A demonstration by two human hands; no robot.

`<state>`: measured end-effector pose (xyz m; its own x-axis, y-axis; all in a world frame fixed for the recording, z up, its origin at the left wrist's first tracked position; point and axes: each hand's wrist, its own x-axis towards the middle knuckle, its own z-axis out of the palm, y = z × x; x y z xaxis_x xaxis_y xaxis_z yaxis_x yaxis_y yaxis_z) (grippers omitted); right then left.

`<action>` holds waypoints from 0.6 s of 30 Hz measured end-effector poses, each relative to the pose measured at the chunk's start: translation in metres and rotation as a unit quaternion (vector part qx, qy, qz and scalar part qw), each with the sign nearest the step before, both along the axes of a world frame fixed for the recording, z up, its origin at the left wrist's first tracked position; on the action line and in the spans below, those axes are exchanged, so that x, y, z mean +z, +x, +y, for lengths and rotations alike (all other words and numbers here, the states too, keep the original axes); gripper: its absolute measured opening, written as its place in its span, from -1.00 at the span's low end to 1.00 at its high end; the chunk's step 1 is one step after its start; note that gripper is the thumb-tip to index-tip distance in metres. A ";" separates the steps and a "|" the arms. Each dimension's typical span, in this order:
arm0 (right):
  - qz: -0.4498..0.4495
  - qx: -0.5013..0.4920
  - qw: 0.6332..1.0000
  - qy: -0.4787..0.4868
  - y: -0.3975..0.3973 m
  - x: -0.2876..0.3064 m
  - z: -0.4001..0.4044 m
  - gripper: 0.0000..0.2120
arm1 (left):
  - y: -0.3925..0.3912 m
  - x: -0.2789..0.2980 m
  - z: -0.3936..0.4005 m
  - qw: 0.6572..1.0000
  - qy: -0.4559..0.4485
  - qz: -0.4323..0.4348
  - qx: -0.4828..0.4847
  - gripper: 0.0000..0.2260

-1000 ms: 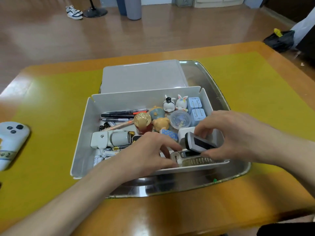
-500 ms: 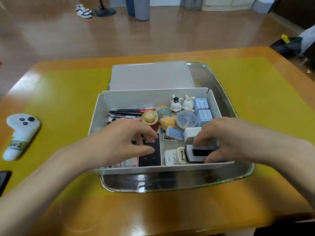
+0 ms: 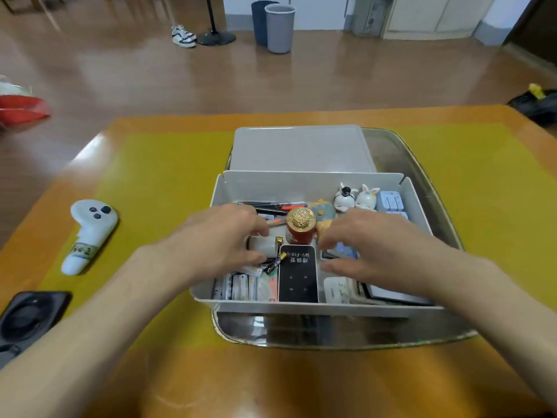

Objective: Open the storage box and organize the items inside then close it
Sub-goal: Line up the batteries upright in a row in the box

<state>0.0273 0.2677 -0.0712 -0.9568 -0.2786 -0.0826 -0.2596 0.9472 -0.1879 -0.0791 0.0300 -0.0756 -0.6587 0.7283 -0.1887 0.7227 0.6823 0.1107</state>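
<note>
The white storage box [image 3: 301,181] stands open in a metal tray [image 3: 428,188], with its lid [image 3: 301,149] lying flat behind it. My left hand [image 3: 217,239] curls round a white cylindrical device [image 3: 266,244] in the box's left half. My right hand [image 3: 373,245] has fingers and thumb either side of a small blue patterned item [image 3: 343,251]. Between the hands stand a red jar with a gold lid [image 3: 300,226] and a flat black Wi-Fi device [image 3: 298,276]. A loose battery [image 3: 275,262] lies beside the black device.
Pens [image 3: 277,206], two small figurines [image 3: 355,200] and blue plugs [image 3: 390,202] line the box's back wall. White batteries [image 3: 238,286] fill the front left corner. On the yellow mat [image 3: 162,182] lie a white controller [image 3: 87,233] and a black case [image 3: 27,315].
My left hand has left the black Wi-Fi device and moved back onto the white device. My right hand has let go of the stamp at the front right and moved to the blue item.
</note>
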 end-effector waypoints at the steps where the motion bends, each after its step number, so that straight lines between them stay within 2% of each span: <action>1: 0.005 0.013 1.000 0.016 -0.005 -0.004 -0.007 -0.67 | 0.003 -0.002 0.000 1.000 -0.008 0.005 -0.007 -0.66; 7: -0.006 0.081 0.994 0.067 -0.020 -0.021 -0.039 -0.55 | 0.007 -0.010 -0.006 0.999 -0.008 0.025 -0.027 -0.65; 11: -0.015 0.090 0.991 0.097 -0.020 -0.028 -0.045 -0.45 | 0.003 -0.017 -0.008 0.998 0.010 0.042 -0.034 -0.66; 15: -0.013 0.105 0.989 0.100 -0.021 -0.026 -0.041 -0.63 | 0.000 -0.027 -0.010 0.997 0.039 0.058 -0.039 -0.67; 18: -0.009 0.090 0.991 0.097 -0.018 -0.026 -0.040 -0.66 | -0.002 -0.034 -0.010 0.993 0.063 0.086 -0.045 -0.67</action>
<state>0.0089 0.2276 -0.0974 -0.8909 -0.4218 -0.1684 -0.4258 0.9047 -0.0132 -0.0809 0.0203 -0.1092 -0.6046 0.7963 0.0175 0.7956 0.6027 0.0618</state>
